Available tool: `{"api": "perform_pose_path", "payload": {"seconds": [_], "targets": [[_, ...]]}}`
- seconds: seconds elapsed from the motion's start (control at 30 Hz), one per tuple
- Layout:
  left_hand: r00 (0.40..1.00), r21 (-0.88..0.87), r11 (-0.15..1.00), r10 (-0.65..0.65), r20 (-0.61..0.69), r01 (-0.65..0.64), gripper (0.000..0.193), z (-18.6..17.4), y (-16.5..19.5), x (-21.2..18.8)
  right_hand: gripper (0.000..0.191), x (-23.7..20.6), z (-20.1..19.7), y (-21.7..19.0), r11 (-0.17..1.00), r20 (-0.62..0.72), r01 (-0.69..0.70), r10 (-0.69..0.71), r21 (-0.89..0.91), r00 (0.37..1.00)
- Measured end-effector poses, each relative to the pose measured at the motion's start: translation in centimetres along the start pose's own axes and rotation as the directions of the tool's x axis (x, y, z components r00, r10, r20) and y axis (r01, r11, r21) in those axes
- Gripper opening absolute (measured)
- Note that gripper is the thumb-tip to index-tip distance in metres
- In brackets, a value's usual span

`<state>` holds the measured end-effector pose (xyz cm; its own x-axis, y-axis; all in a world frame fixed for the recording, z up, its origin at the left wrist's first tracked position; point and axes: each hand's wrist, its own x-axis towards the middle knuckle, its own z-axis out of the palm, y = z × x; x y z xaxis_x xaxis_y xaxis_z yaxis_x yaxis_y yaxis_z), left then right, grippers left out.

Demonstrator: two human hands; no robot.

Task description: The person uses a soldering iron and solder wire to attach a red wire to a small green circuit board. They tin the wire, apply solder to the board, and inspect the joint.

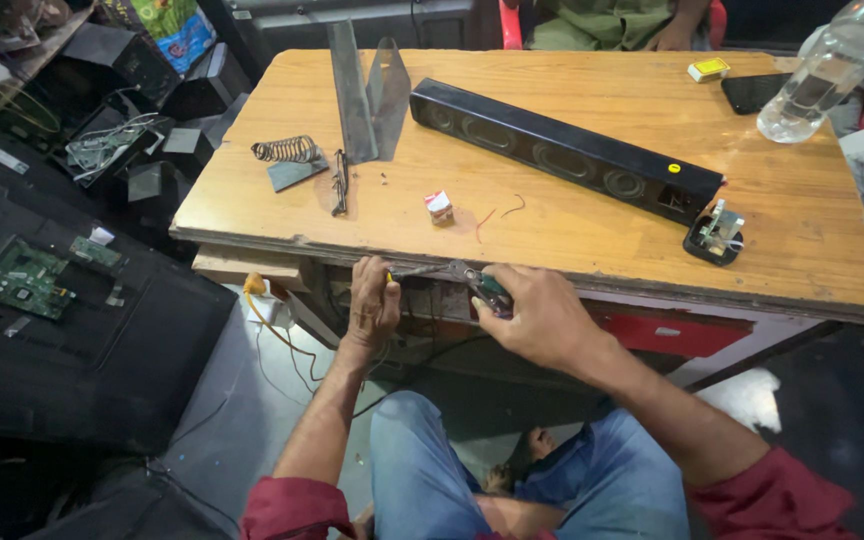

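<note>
My right hand (542,315) grips green-handled pliers (477,282) just below the front edge of the wooden table (572,235). The plier jaws point left toward my left hand (372,300), which pinches a thin wire with a yellow tip (389,276) at the jaws. Both hands are close together, over my knees in blue jeans. A long black speaker bar (562,150) lies diagonally on the table above my hands.
On the table: a coil-spring iron stand (290,158), bent metal sheets (367,95), a small red-white box (439,206), a black round part (714,238), a plastic bottle (822,75), a phone (752,92). A circuit board (24,280) lies left. Another person sits behind.
</note>
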<state>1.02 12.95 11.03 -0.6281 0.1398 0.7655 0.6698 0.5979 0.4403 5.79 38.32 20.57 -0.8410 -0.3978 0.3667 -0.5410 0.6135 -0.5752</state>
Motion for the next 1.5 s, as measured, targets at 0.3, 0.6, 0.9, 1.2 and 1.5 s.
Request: {"api": "perform_pose_path", "payload": {"seconds": [0.3, 0.6, 0.9, 1.2, 1.5], "targets": [[0.981, -0.060, 0.997, -0.059, -0.183, 0.049, 0.041, -4.5, 2.6, 1.8, 0.029, 1.1, -3.5, -5.9, 0.942, 0.259, -0.210, 0.141, 0.261, 0.955], [0.908, -0.273, 0.927, -0.327, -0.260, 0.256, 0.044, -6.9, 4.8, 4.4, 0.033, 2.5, -5.8, -10.4, 0.980, 0.122, -0.057, 0.034, 0.189, 0.992], [0.897, -0.307, 0.926, -0.315, -0.310, 0.219, 0.043, -5.6, 5.1, 4.0, 0.039, 1.2, -3.6, -8.1, 0.994, -0.005, 0.105, -0.105, -0.026, 0.994], [0.917, -0.214, 0.955, -0.264, -0.299, 0.206, 0.046, -6.2, 4.7, 4.2, 0.039, 1.6, -3.5, -8.8, 0.996, 0.057, 0.090, -0.089, -0.008, 0.994], [0.939, -0.182, 0.968, -0.217, -0.268, 0.172, 0.045, -6.1, 4.2, 4.0, 0.038, 1.5, -3.3, -8.7, 0.996, 0.070, 0.089, -0.088, -0.003, 0.994]]}}
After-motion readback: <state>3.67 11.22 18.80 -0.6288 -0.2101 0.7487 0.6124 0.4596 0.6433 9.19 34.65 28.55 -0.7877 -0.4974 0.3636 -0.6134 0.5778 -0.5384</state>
